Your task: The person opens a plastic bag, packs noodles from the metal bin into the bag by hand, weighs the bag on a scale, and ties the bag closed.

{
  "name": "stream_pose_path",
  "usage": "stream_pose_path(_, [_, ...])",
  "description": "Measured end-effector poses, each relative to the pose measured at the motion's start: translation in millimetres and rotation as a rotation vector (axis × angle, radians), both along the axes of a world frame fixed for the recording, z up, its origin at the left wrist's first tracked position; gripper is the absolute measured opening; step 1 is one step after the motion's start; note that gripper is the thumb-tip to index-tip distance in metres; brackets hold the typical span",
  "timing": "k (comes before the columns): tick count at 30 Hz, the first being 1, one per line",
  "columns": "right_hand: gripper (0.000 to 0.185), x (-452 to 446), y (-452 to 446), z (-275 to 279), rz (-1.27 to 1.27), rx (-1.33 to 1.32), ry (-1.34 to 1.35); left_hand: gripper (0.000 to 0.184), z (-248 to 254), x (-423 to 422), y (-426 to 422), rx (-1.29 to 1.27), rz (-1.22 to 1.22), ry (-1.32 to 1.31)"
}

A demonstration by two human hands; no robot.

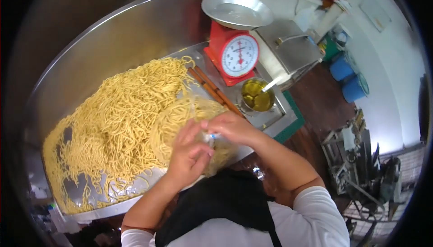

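A clear plastic bag of yellow noodles [169, 123] lies in front of me, beside the heap of loose noodles [126, 112]. My right hand [232, 127] is closed, its fingers pinching the gathered top of the bag. On the near side of the bag, my left hand [189, 154] has its fingers stretched and its thumb apart, close to the right fingertips. A small white and blue spot shows between the hands, too blurred to name. Both hands are slightly smeared by motion.
Beyond the hands stand a red dial scale [240, 55] with a metal pan [237, 10] and a pot of yellow oil [258, 94] with a white-handled utensil. Brown sticks [212, 87] lie beside the noodles. A steel wall [108, 39] curves behind; blue bins [355, 87] stand right.
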State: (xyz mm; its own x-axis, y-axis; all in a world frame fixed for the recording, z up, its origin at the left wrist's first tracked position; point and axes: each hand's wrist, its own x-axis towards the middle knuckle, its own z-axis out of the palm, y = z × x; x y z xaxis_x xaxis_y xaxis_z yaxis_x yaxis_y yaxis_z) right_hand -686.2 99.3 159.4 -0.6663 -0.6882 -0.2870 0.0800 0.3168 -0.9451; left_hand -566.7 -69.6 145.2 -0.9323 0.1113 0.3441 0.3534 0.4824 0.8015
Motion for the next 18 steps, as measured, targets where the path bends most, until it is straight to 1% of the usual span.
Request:
stream_pose_path(1, [0.044,-2,-3,2,-0.076,-0.022,0.029,0.009,0,4,-1,0.188,-0.086,-0.078])
stream_pose_path(2, [0.043,-7,-6,1,-0.133,0.039,0.189,0.008,6,13,-4,0.197,-0.095,-0.095])
stream_pose_path(5, [0.049,-31,-9,-25,-0.188,0.171,0.463,0.012,12,34,-23,0.126,-0.054,-0.102])
stream_pose_path(6, [0.063,-38,-7,-29,-0.218,0.215,0.540,0.018,11,41,-29,0.137,-0.011,-0.123])
stream_pose_path(9, [0.063,-46,-5,-53,-0.304,0.223,0.480,0.015,-2,65,-51,0.234,0.012,-0.340])
stream_pose_path(10, [0.062,-46,-3,-59,-0.298,0.260,0.477,0.010,-4,73,-54,0.363,0.062,-0.421])
stream_pose_path(12, [0.062,-44,4,-67,-0.293,0.332,0.471,0.007,-4,76,-62,0.630,0.148,-0.598])
stream_pose_path(14, [0.061,-30,17,-72,-0.325,0.253,0.463,0.008,4,66,-64,0.862,0.210,-0.717])
stream_pose_path(15, [0.060,-15,26,-77,-0.340,0.217,0.453,0.012,5,57,-62,1.051,0.160,-0.690])
stream_pose_path(17, [0.056,18,42,-79,-0.288,0.287,0.508,0.021,5,30,-57,1.423,0.045,-0.601])
stream_pose_path(18, [0.045,42,46,-71,-0.242,0.339,0.478,0.034,6,13,-49,1.428,0.039,-0.528])
